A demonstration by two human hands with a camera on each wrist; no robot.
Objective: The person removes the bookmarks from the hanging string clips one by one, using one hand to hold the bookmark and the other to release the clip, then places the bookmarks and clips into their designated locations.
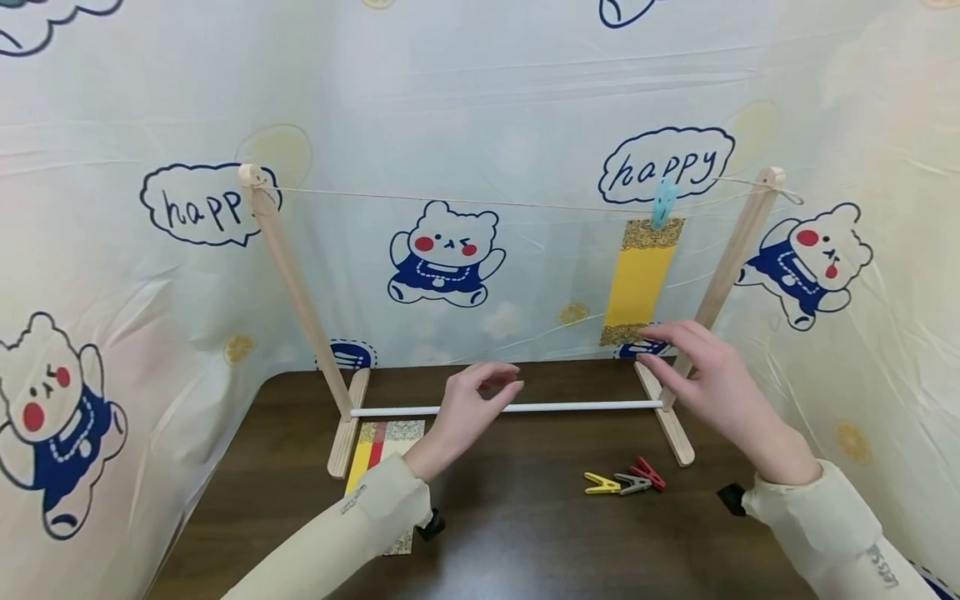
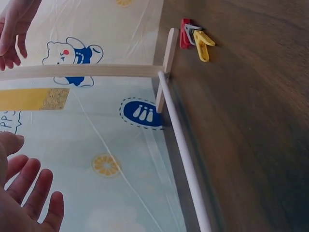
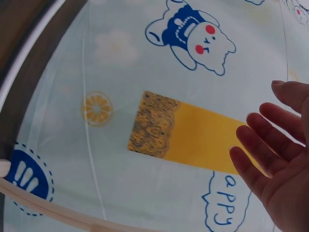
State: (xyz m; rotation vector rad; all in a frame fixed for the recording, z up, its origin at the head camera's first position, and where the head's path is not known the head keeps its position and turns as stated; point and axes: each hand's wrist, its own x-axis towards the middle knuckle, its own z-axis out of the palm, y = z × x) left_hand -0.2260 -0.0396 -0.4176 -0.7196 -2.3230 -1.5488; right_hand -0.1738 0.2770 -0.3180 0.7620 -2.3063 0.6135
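A yellow paper strip [image 1: 639, 283] with patterned gold ends hangs from the string, held by a light blue clothespin [image 1: 663, 205]. Just below and right of it my right hand [image 1: 708, 383] hovers, fingers loosely bent, holding nothing; the right wrist view has the strip [image 3: 203, 137] beyond its fingertips. My left hand [image 1: 472, 408] is in the air in front of the white rod [image 1: 585, 407], its thumb and fingers apart with nothing between them. Under the left forearm, more paper strips [image 1: 397, 435] in yellow, red and white lie on the table, partly hidden by the sleeve.
A wooden frame with a left post [image 1: 296, 292] and a right post [image 1: 723, 279] carries the string [image 1: 450, 198]. Yellow [image 1: 602, 483], grey [image 1: 632, 483] and red [image 1: 648, 473] clothespins lie together on the dark table [image 1: 525, 533]. A printed curtain [image 1: 525, 108] hangs behind.
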